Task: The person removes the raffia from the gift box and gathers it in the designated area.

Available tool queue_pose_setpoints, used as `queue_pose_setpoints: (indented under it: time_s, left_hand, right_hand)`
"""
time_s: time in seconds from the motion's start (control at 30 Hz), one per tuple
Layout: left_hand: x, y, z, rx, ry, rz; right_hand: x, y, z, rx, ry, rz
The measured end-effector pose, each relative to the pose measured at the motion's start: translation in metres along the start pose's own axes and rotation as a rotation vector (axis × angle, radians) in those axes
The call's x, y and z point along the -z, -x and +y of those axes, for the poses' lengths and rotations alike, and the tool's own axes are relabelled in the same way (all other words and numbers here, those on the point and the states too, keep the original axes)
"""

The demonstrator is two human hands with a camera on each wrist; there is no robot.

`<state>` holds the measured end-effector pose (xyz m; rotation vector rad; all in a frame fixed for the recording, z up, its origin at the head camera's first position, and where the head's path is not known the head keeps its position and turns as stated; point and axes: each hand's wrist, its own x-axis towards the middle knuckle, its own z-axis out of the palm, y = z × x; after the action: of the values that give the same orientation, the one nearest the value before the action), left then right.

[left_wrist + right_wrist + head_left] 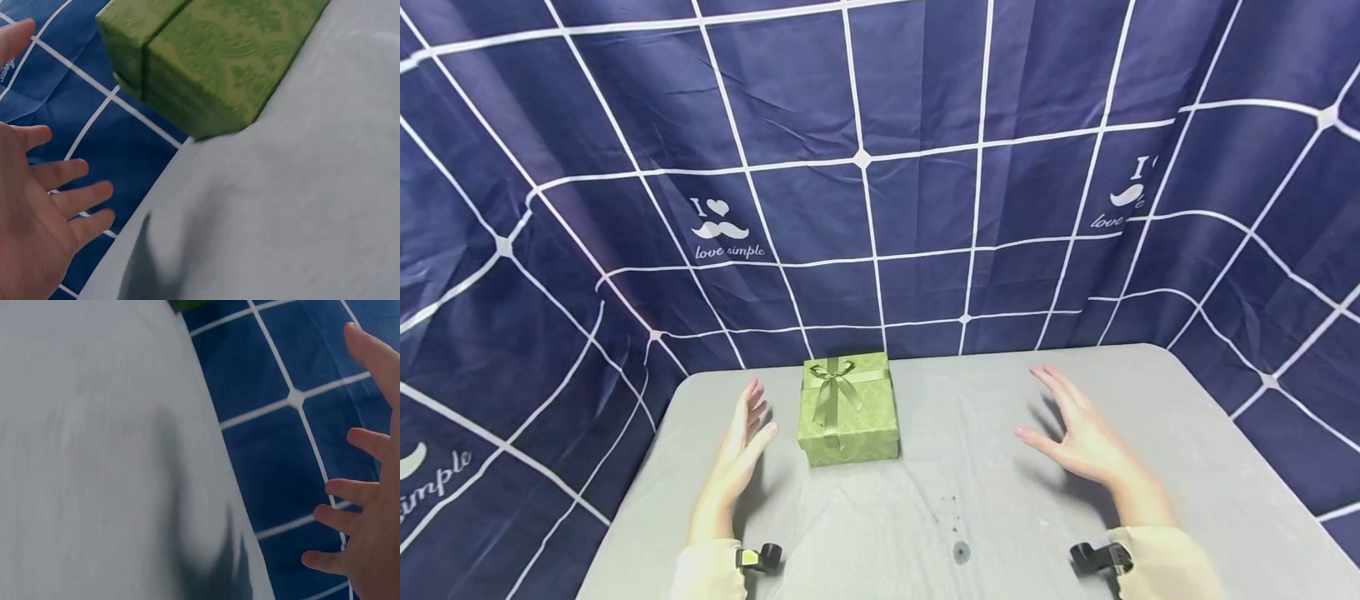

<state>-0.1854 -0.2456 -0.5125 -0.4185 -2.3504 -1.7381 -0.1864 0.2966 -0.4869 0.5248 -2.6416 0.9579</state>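
A square, pale-green cardboard gift box (850, 417) with an embossed floral pattern stands on a table with a smooth light-grey top (955, 475), left of its middle and close to the far edge. Its lid is on, and a shiny olive-green ribbon crosses the top, tied in a looped bow (835, 379) whose tails hang toward the near side. The person's left hand (741, 454) is held in the air just left of the box, near it but apart from it; its fingers are extended and spread, its thumb stands well away from them, its palm faces inward, and it holds nothing. The right hand (1086, 437) is over the right part of the table, well apart from the box, likewise opened wide with fingers extended and thumb apart, and its grip is empty too. The box thus sits between the two hands, much nearer the left one. Both hands cast soft grey shadows on the tabletop. Each arm wears a cream-coloured long sleeve (1165, 567), and a small black strapped-on device (763, 557) is fastened at each wrist. Small dark stains (961, 552) mark the near part of the table around its middle. Behind the table and along both sides hangs a navy-blue fabric curtain (925, 208) with a white grid, printed in places with a white moustache and lettering (726, 229).
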Motion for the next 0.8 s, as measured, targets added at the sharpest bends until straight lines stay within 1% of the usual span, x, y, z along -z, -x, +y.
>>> queue_pose_setpoints:
  time_s: [0.03,0.13,0.23,0.4,0.6,0.7,0.8]
  left_hand:
    - [-0.002,-0.001,0.000,-0.022,0.032,-0.009]
    - [-0.005,-0.003,-0.002,-0.083,0.067,-0.020]
    - [-0.009,-0.006,-0.005,-0.106,0.077,-0.038]
    - [-0.018,-0.009,-0.015,-0.121,0.060,-0.089]
    - [-0.029,-0.010,-0.024,-0.146,0.087,-0.134]
    - [-0.033,-0.008,-0.027,-0.131,0.071,-0.143]
    - [-0.038,-0.005,-0.030,-0.097,0.043,-0.150]
  right_hand:
    - [-0.003,-0.004,-0.004,0.000,-0.006,-0.003]
    - [-0.012,-0.018,-0.015,0.021,-0.023,-0.010]
    - [-0.021,-0.031,-0.027,0.049,-0.043,-0.020]
    - [-0.035,-0.048,-0.045,0.089,-0.078,-0.043]
    - [-0.053,-0.069,-0.068,0.133,-0.106,-0.124]
    - [-0.061,-0.079,-0.078,0.146,-0.120,-0.176]
    - [-0.069,-0.086,-0.085,0.165,-0.133,-0.211]
